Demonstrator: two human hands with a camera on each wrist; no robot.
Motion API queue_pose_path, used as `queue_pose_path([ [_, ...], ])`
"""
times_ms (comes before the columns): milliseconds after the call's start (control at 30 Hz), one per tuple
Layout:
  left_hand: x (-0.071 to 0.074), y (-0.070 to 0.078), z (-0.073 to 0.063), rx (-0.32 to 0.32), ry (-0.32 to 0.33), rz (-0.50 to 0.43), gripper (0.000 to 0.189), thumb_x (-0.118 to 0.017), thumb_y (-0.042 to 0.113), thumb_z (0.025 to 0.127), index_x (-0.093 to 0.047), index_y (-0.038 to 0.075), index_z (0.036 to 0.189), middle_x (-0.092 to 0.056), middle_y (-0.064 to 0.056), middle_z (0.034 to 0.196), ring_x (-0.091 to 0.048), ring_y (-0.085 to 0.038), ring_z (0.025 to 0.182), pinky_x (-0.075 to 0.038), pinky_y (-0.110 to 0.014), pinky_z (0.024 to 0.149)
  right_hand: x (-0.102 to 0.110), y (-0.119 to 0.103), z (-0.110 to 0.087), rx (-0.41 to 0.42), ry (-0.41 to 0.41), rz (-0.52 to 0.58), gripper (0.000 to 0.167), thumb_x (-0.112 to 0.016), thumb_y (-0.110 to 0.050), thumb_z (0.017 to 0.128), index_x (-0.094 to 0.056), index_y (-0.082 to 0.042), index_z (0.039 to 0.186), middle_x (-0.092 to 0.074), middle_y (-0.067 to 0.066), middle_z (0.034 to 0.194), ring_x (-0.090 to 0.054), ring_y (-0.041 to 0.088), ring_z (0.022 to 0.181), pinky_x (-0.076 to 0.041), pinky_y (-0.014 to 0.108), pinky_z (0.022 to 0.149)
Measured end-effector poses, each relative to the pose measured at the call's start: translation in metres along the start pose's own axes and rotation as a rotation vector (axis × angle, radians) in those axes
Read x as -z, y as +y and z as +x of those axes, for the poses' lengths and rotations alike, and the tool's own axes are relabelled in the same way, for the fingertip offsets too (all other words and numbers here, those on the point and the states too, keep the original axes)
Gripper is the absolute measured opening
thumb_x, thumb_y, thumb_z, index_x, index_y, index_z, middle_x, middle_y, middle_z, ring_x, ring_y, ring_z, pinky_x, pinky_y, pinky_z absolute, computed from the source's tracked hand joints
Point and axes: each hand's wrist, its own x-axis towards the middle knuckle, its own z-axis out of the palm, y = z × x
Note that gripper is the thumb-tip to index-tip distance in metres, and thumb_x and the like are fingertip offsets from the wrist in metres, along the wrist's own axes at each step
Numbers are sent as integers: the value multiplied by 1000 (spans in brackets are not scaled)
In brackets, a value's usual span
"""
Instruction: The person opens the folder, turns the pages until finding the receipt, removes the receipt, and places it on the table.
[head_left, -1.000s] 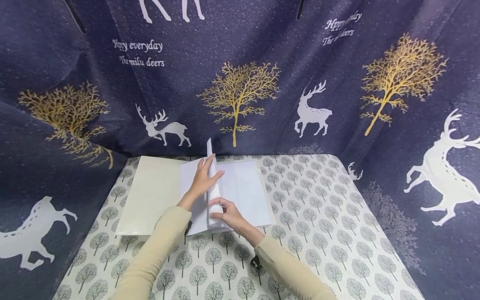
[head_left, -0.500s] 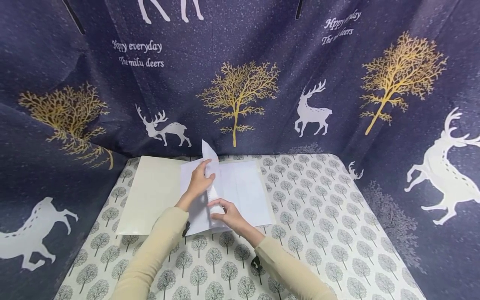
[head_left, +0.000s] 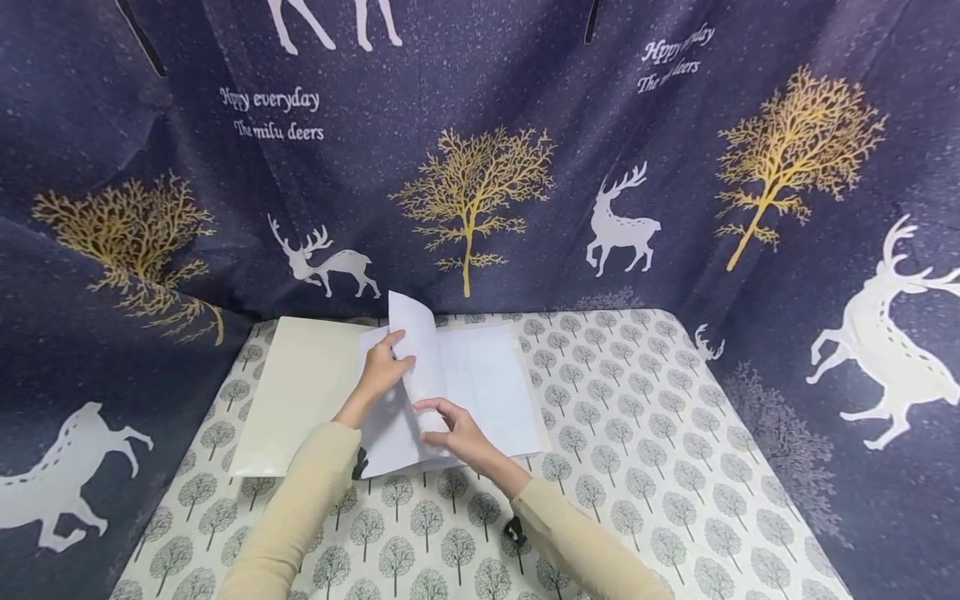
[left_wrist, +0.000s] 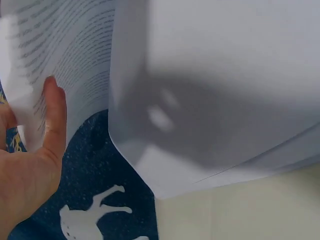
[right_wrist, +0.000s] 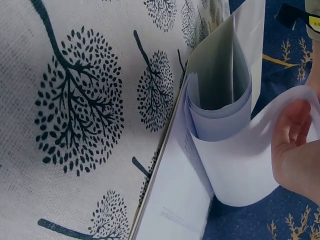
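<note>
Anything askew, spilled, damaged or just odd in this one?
Nothing looks spilled or damaged. The raised page curls, but the left hand and right hand are on it, so that seems ordinary. On the backdrop, the lettering reads "Hppy everyday", a misspelling, and the leftmost gold tree looks bent by a fold.

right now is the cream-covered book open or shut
Open: its cream cover lies at the left, white pages exposed to its right.

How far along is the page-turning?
Looks done: the cover lies open at left, turned pages partly over it. In hand: a raised page, left hand holding it higher, right hand lower. Probably left: laying it flat, then perhaps turning the right-side pages; how many is unclear.
</note>
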Motion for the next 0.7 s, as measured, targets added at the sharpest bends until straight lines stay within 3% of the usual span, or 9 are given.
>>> queue_pose_path([
  [67,2,-2,-1,15,-5,-15,62,-62,8,83,-44,-6,141,-53,-7,65,-48,-9,50,-47,-19,51,1,0,0,9,0,-4,57,-65,3,80,-54,-7,135,-54,20,136,-58,25,114,-54,28,90],
  [167,5,-7,-3,37,-20,-31,63,-60,4,82,-43,-7,142,-63,-27,87,-62,-27,55,-58,-30,57,2,-1,0,17,5,-27,59,-65,2,81,-52,-8,137,-55,21,131,-56,14,103,-52,23,84],
  [267,8,-13,-6,24,-33,-9,63,-58,1,80,-43,-9,141,-57,-39,122,-67,-43,97,-59,-45,86,3,-1,-1,10,7,-23,57,-65,1,83,-51,-7,138,-54,23,125,-53,9,89,-51,19,74],
  [367,10,-19,-8,20,-54,-2,64,-58,-1,80,-41,-12,141,-44,-38,141,-47,-50,129,-44,-54,108,4,-7,-4,-16,-5,13,56,-62,2,84,-49,-2,138,-52,27,125,-52,8,83,-52,19,69],
  [433,11,-23,-10,28,-69,4,64,-58,-2,80,-40,-13,141,-41,-38,143,-40,-50,136,-37,-55,113,4,-7,-4,-31,-4,20,55,-62,1,84,-50,-2,138,-53,26,126,-54,8,83,-54,20,70],
  [700,2,-41,-18,74,-48,66,59,-59,-2,82,-45,-12,138,-43,-37,142,-41,-52,134,-41,-57,110,5,3,-1,-28,-10,55,49,-59,0,88,-51,0,136,-54,30,127,-60,8,83,-59,26,75],
])
